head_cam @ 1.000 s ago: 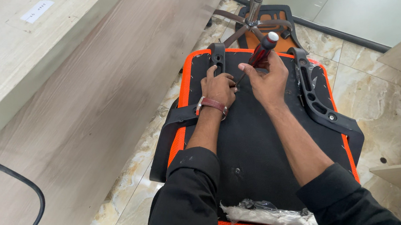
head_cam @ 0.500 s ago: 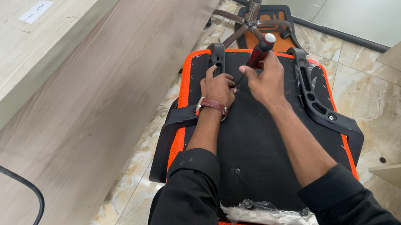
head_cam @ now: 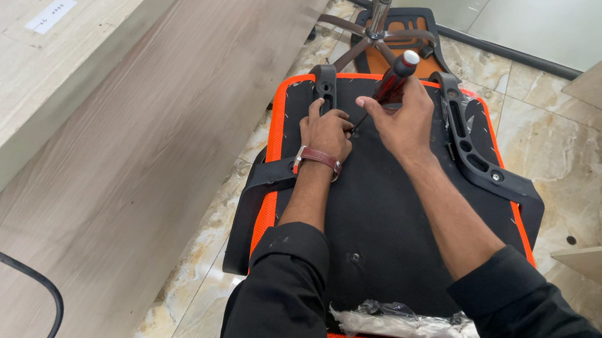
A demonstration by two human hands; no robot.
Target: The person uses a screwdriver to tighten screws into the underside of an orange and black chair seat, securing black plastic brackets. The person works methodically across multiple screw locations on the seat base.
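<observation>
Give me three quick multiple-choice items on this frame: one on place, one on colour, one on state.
1. Where does the left hand rest?
A. on the black underside of the chair seat
B. on the marble floor
C. on the wooden counter

2. What colour is the seat's edging?
A. blue
B. orange
C. grey

3. What is the right hand doing?
A. hanging empty
B. holding a cable
C. gripping a screwdriver

Answers: 1 A, the palm lies on the black panel beside the left armrest bracket. 2 B, an orange rim frames the panel. 3 C, fingers wrap the red-and-black handle, tip at the seat.
</observation>
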